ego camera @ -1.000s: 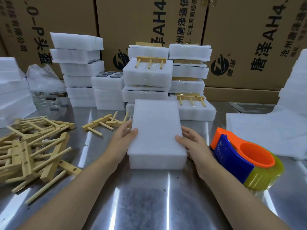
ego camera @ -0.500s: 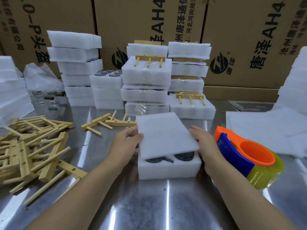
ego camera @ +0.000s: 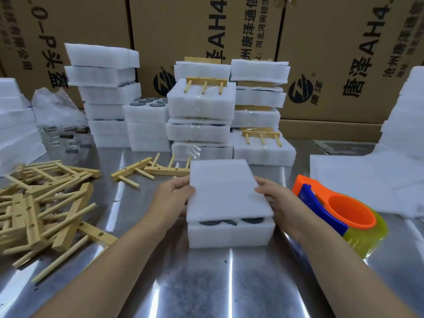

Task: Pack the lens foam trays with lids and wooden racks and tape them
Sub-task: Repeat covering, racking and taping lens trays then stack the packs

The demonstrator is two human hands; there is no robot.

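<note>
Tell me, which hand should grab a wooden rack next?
Left, probably. The nearest rack lies just beyond the left hand, while the right hand has the tape beside it instead. Both hands hold the lid.

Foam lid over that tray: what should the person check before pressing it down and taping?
1. Left hand and right hand grip the foam lid at its sides: ok.
2. Lid flat on the foam tray: not ok, a gap shows at the near edge.
3. Lenses seated in their pockets: cannot tell, only dark edges show.
4. Wooden rack within reach: ok, lying left of the tray.
5. Tape dispenser at hand: ok, beside the right hand.
</note>
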